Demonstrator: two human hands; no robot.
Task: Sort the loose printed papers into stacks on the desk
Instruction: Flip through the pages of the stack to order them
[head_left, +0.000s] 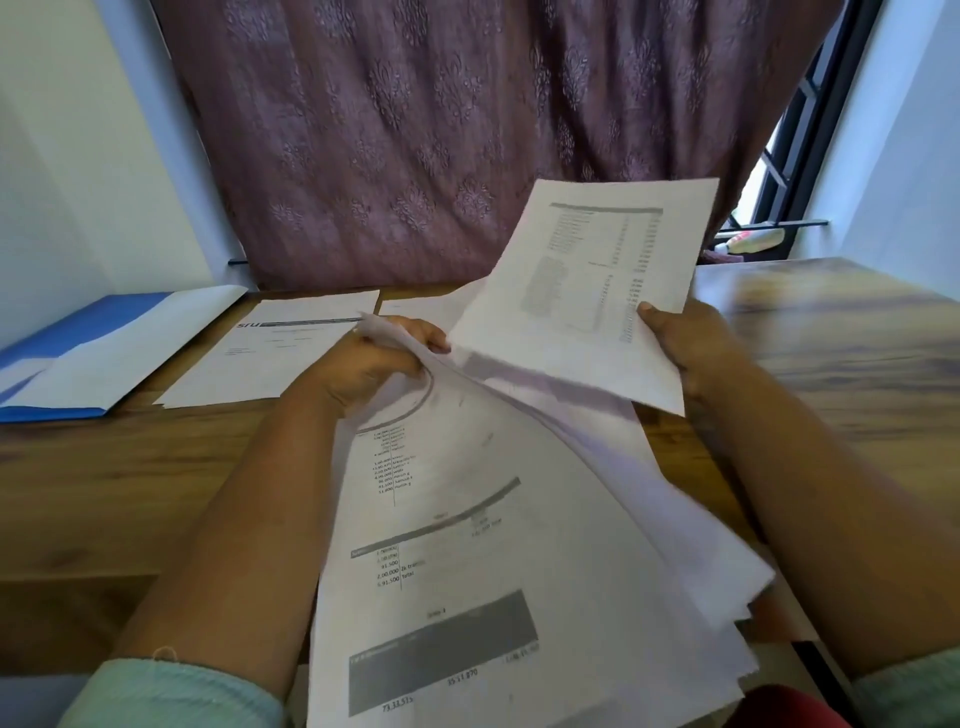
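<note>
My left hand (374, 364) grips the top edge of a thick bundle of printed papers (467, 545) that droops toward me, its top sheet covered in tables and figures. My right hand (685, 343) pinches the lower right edge of a single printed sheet (587, 291), lifted above the bundle and tilted up. On the wooden desk (130, 467) behind my left hand lies a small stack topped by a sheet with a dark header line (280, 353). Another white sheet (421, 306) lies at the far middle, partly hidden by the lifted sheet.
A blue and white folder (104, 348) lies open at the desk's left. A patterned mauve curtain (441, 130) hangs behind the desk, with a barred window (800, 130) at the right. Bare wood shows on the desk's right side (841, 338).
</note>
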